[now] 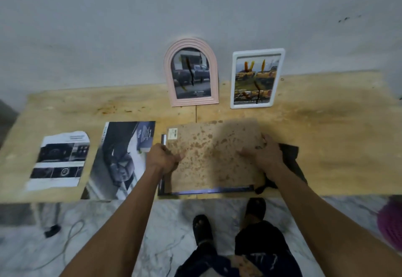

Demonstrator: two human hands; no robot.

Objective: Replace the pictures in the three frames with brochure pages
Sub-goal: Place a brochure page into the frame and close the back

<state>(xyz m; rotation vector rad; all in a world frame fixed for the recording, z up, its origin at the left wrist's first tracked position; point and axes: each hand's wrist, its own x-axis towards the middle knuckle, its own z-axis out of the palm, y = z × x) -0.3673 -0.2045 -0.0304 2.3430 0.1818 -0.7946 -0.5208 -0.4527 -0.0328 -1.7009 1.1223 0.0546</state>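
Hands on seemingly face-down frame

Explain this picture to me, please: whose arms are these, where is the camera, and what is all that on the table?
No machine here: a person wears a camera on the head, looking down at their own arms. On the wooden table a dark frame lies face down. The left hand and right hand are on its brown backing board. Left of it lie a brochure page and a cut page. A pink arched frame and a white frame lean against the wall.
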